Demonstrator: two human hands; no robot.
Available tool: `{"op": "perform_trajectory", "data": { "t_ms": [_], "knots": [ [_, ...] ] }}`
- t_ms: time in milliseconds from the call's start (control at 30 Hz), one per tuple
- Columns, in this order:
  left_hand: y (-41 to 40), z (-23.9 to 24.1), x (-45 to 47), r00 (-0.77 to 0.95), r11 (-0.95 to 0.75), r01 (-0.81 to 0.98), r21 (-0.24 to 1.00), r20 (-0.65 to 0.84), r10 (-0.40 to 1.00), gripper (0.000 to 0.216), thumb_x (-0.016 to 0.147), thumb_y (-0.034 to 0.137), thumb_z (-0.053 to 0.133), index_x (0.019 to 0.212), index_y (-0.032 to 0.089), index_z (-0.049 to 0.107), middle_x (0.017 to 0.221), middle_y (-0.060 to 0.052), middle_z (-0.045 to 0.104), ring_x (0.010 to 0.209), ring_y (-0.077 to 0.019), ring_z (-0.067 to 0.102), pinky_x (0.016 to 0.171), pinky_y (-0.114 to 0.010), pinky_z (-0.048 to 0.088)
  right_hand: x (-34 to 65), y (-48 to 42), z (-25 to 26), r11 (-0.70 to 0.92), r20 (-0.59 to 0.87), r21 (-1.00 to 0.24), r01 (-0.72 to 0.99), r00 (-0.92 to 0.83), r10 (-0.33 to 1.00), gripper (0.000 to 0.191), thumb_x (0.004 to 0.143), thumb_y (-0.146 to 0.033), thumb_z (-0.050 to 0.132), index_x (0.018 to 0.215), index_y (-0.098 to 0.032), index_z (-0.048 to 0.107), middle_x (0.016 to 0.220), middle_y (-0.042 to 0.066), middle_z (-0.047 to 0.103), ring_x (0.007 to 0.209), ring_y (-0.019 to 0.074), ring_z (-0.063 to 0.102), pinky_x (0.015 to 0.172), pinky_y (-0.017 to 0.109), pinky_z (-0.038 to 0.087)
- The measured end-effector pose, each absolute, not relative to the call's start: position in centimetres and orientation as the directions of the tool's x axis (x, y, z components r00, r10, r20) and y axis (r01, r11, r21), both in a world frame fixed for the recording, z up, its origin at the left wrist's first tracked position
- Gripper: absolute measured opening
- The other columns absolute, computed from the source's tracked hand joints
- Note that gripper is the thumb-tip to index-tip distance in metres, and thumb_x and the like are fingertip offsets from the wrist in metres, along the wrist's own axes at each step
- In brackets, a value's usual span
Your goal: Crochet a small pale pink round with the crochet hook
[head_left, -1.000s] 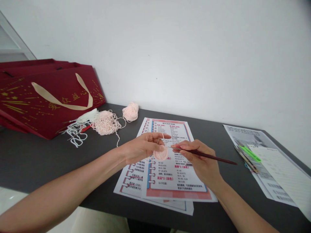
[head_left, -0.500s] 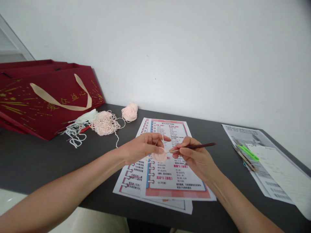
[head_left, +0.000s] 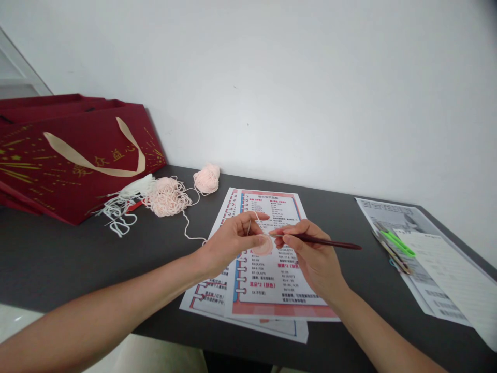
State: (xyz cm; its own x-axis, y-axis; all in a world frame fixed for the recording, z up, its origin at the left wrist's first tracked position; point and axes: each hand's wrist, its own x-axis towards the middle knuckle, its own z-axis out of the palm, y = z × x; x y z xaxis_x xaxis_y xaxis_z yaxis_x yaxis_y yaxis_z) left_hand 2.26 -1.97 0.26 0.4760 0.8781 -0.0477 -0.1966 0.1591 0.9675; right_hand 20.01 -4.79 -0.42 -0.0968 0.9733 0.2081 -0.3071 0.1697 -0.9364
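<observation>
Left hand (head_left: 229, 241) pinching a pink crocheted disc (head_left: 264, 246), right hand (head_left: 316, 256) clamped on a dark-handled hook (head_left: 337, 243), fingertips near

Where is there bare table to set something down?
Bare dark grey tabletop lies between the left forearm and the dark red paper bag; another patch separates the white, red-bordered printed sheets from the grey and white papers at right. Crowded: mid-table, left hand and right hand over the sheets; beside the bag, pale pink yarn and white yarn.

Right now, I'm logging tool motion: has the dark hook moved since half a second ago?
Yes, the dark hook: its handle end lies farther right and lower in view, against the printed sheet.
</observation>
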Motion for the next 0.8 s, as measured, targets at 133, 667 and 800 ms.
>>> {"op": "perform_trajectory", "data": {
  "t_ms": [133,667,800],
  "knots": [
    [-2.0,0.4,2.3,0.454,0.138,-0.189,0.972,-0.039,0.89,0.036,0.073,0.018,0.068,0.107,0.018,0.057,0.068,0.006,0.053,0.064,-0.008,0.051,0.066,-0.024,0.038,20.5,-4.7,-0.5,0.257,0.282,-0.945,-0.201,-0.108,0.953,0.006,0.077,-0.017,0.07,0.077,-0.023,0.067,0.083,0.0,0.073,0.07,0.0124,0.063,0.067,0.026,0.049],
    [-2.5,0.2,2.5,0.324,-0.047,-0.02,0.999,0.051,0.945,0.034,0.077,0.018,0.061,0.111,0.015,0.055,0.067,0.004,0.053,0.063,-0.0104,0.05,0.064,-0.026,0.039,19.6,-6.4,-0.5,0.543,0.538,-0.768,0.34,-0.117,0.835,0.014,0.083,-0.012,0.061,0.087,-0.025,0.061,0.09,-0.002,0.069,0.081,0.0129,0.065,0.07,0.024,0.05],
    [-2.8,0.0,2.6,0.241,-0.216,0.192,0.957,0.167,0.956,0.031,0.078,0.018,0.06,0.109,0.018,0.059,0.07,0.001,0.06,0.071,-0.0151,0.055,0.068,-0.028,0.04,19.2,-6.5,-0.6,0.489,0.508,-0.769,0.412,-0.07,0.858,0.012,0.083,-0.013,0.061,0.088,-0.024,0.062,0.086,-0.001,0.069,0.076,0.0127,0.065,0.066,0.023,0.052]
  ]
}}
